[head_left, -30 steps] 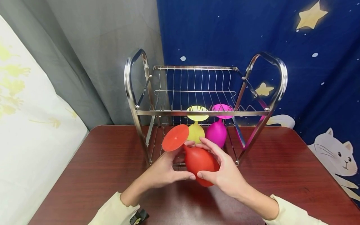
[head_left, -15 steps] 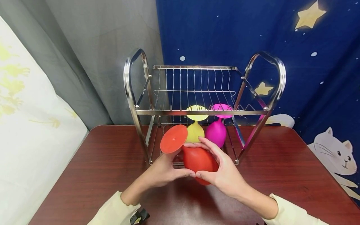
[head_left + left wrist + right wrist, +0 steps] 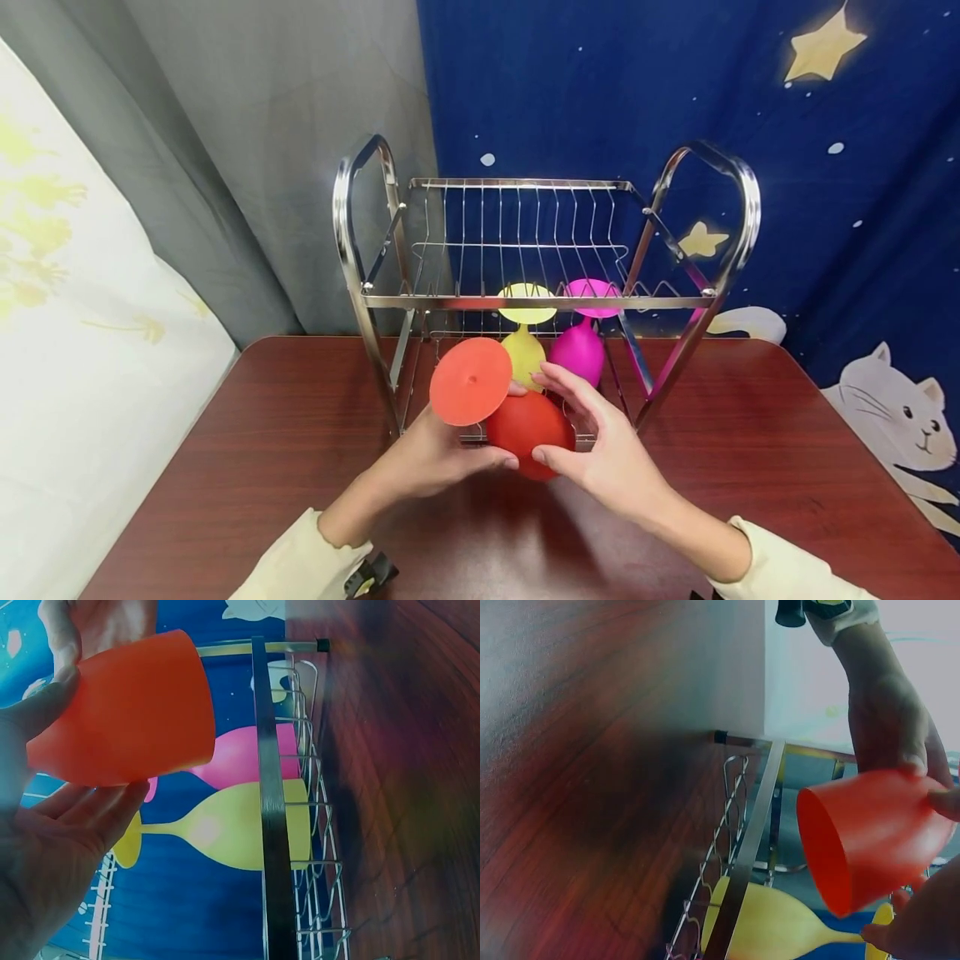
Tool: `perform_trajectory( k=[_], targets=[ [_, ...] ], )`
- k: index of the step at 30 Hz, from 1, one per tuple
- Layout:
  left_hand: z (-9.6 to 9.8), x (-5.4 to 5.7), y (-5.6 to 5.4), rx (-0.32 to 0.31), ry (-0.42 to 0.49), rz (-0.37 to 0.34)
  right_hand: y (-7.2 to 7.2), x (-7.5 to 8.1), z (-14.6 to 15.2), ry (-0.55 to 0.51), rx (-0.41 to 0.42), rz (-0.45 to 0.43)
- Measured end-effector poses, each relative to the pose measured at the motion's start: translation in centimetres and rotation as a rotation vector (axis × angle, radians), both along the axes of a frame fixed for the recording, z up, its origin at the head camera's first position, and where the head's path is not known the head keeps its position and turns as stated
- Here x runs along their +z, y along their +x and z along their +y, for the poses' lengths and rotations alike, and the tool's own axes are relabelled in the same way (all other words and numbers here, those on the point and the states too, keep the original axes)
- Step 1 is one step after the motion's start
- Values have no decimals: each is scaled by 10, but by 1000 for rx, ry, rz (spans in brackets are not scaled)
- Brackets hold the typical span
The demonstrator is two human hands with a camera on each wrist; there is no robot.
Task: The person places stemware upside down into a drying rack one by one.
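A red plastic goblet (image 3: 531, 433) is held upside down and tilted in front of the rack, its round foot (image 3: 471, 382) up toward the left and its open rim showing in the right wrist view. My left hand (image 3: 435, 454) grips the bowl from the left, thumb in front and fingers behind. From the right, my right hand (image 3: 611, 450) holds the bowl, with the thumb on its front and the fingers reaching behind. Behind the hands, a yellow goblet (image 3: 232, 825) and a magenta goblet (image 3: 578, 350) stand upside down on the lower tier of the metal dish rack (image 3: 480, 302).
The rack's upper tier (image 3: 520, 245) of bent wires sits above the goblets, with a flat front bar (image 3: 271, 787) crossing before them. Curved tube ends (image 3: 742, 200) rise on both sides. The brown wooden table (image 3: 262, 433) lies beneath; curtains (image 3: 555, 92) hang behind.
The red goblet has turned, so its foot faces the head camera more, and its bowl has risen slightly. The thumbs have drawn apart. The yellow and magenta goblets have stayed put.
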State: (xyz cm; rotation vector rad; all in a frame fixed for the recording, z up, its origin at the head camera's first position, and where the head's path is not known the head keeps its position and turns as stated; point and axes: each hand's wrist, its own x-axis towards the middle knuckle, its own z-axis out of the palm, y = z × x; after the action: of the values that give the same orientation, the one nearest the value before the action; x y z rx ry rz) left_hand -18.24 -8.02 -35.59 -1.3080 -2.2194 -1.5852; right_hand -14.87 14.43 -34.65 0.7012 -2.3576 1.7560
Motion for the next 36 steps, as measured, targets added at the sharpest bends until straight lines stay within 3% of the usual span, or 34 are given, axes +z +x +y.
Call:
perform_trajectory(
  k=[7,13,21,29,36],
  targets=[
    [-4,2,1,78,-17,15,-3,5,14,-56,-159,74],
    [-7,1,0,115,-8,56,-2,14,27,-62,-299,80],
    [-12,1,-1,203,-45,129,-1,18,37,-74,-389,81],
    [-12,2,-6,229,-19,181,1,23,39,-239,-482,115],
    [-13,2,-9,341,-86,344,0,23,41,-408,-538,146]
  ],
)
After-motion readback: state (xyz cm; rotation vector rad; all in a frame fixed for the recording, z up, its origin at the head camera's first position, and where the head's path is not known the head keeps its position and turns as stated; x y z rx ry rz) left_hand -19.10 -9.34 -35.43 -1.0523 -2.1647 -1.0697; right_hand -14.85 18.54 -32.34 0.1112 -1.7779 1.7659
